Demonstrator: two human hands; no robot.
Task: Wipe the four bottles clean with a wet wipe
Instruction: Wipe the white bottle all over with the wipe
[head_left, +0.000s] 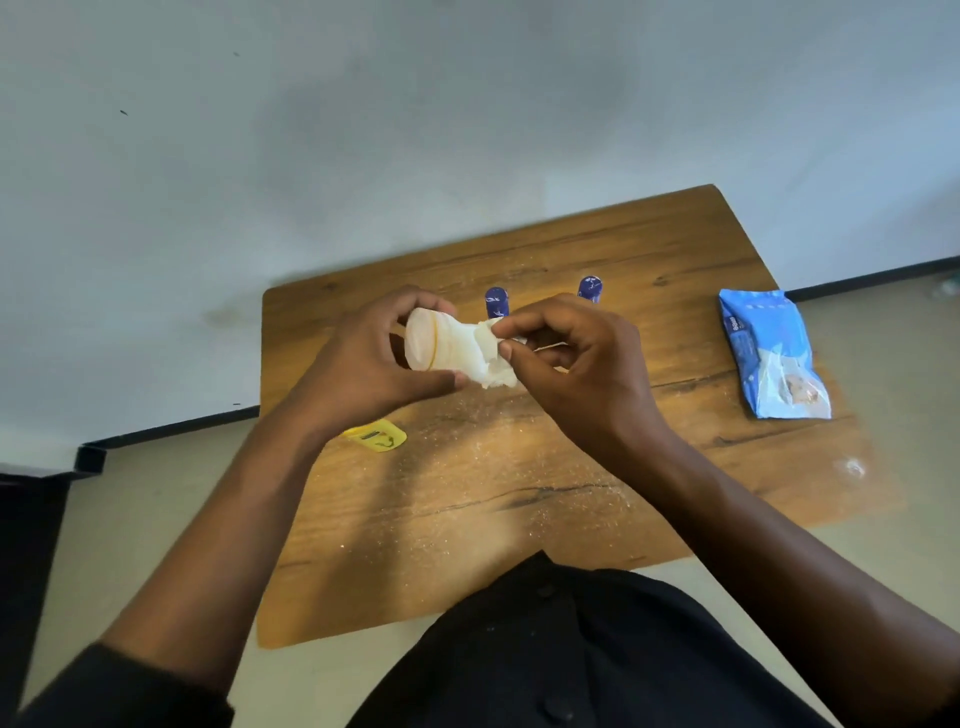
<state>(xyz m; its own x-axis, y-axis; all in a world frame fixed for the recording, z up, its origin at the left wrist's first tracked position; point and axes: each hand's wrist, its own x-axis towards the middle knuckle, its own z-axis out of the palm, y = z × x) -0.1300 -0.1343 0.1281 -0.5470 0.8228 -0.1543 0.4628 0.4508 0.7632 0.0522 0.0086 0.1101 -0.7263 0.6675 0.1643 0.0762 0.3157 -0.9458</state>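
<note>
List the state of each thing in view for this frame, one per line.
white bottle: held off the table, lying sideways, in the left hand.
wet wipe: bunched against the bottle, pinched by the right hand.
two blue bottles: upright on the table, untouched.
yellow item: lying flat.
wipes pack: lying flat on the table's right side.

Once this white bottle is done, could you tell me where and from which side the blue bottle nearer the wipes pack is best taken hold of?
Grip the blue bottle round its upper body, coming down from above and from the right. It stands upright on the table, and only its top shows behind the right hand. The right side faces open table towards the wipes pack, while the other blue bottle stands to its left.
</note>
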